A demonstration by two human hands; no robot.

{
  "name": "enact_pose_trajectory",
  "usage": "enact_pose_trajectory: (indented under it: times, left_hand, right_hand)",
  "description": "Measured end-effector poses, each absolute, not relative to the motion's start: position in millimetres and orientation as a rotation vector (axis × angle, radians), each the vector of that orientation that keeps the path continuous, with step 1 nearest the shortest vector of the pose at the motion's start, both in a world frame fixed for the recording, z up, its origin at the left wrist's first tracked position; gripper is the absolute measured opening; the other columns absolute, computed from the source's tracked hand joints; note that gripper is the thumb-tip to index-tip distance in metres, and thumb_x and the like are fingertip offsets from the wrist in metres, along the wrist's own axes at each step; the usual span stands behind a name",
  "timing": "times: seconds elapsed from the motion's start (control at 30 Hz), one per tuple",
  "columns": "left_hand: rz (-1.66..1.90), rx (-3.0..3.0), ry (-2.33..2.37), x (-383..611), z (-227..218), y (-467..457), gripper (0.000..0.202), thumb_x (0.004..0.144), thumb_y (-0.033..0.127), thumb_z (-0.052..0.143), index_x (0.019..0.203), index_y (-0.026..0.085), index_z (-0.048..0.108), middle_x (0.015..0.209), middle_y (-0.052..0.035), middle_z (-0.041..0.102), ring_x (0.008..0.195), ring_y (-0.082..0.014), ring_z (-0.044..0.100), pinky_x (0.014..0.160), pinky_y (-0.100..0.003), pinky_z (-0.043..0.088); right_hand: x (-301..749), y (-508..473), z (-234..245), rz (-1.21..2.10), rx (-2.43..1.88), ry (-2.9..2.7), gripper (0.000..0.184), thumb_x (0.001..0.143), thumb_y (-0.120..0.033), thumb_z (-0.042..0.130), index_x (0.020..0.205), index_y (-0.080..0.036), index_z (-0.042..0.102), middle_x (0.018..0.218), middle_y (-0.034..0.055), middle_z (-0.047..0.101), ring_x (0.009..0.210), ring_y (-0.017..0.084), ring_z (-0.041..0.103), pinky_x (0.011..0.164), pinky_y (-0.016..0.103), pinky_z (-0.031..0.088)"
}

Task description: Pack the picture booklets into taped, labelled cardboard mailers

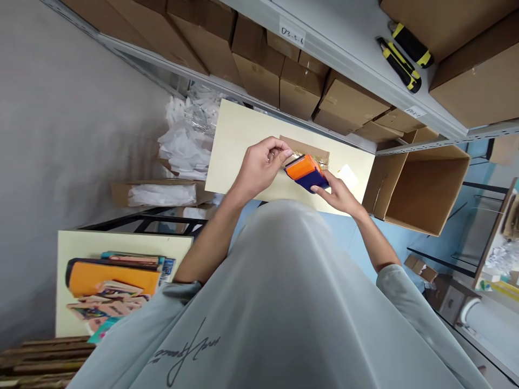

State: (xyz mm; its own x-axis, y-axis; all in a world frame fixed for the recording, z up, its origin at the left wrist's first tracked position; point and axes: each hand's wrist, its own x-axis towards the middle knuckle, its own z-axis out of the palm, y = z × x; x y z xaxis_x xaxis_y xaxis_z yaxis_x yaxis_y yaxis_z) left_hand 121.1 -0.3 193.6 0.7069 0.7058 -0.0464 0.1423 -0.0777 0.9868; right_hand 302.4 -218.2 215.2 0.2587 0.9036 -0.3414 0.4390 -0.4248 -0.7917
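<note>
- Shelf point(357, 70) runs slantwise across the top, crowded with closed cartons; its lip hangs over the far edge of the table.
- Table point(235, 140) is a cream top; bare room lies to the left of my hands, while its near edge is just under my wrists.
- Box point(421, 189) stands open just off the table's right edge, mouth towards me.
- Card point(310, 147), brown and flat, lies on the table behind my hands.
- Left hand point(259, 167) is clenched in a pinch, thumb and fingertips grasping the pack's left end.
- Right hand point(338, 194) grasps the right end, fingers curled beneath it.
- Pack point(306, 172), orange above and blue below, is held between both hands over the table's middle, clear of the top; its long axis runs left to right, the right end dipped a little towards me.
- Knives point(401, 59), yellow and black, lie on the shelf, well apart from my hands.
</note>
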Motion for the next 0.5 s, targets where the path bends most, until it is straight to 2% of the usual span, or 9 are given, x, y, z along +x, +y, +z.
enact_pose_trajectory:
  times: [0.2, 0.37, 0.5]
  left_hand:
    - [0.501, 1.467, 0.845, 116, 166, -14, 0.037, 0.102, 0.055, 0.088, 0.096, 0.021, 0.077, 0.091, -0.004, 0.078, 0.082, -0.0178, 0.068, 0.078, -0.029, 0.06]
    - [0.587, 1.235, 0.938, 115, 131, -7, 0.041, 0.098, 0.059, 0.093, 0.095, 0.021, 0.076, 0.09, -0.0038, 0.077, 0.078, -0.0166, 0.068, 0.072, -0.028, 0.064]
    - [0.595, 1.027, 0.994, 126, 100, -7, 0.046, 0.093, 0.061, 0.098, 0.094, 0.022, 0.074, 0.089, -0.0024, 0.075, 0.084, -0.0164, 0.073, 0.085, -0.03, 0.071]
  right_hand:
    - [327, -213, 236, 1.393, -1.935, -1.243, 0.065, 0.106, -0.089, 0.065, 0.115, -0.025, 0.07, 0.106, 0.0072, 0.079, 0.094, 0.027, 0.074, 0.088, 0.041, 0.062]
    - [351, -201, 247, 1.573, -1.957, -1.167, 0.062, 0.102, -0.086, 0.073, 0.106, -0.024, 0.069, 0.099, 0.0062, 0.078, 0.087, 0.025, 0.073, 0.08, 0.04, 0.061]
    - [377, -176, 247, 1.743, -1.906, -1.112, 0.064, 0.096, -0.085, 0.082, 0.107, -0.023, 0.072, 0.096, 0.0051, 0.08, 0.083, 0.023, 0.073, 0.076, 0.038, 0.062]
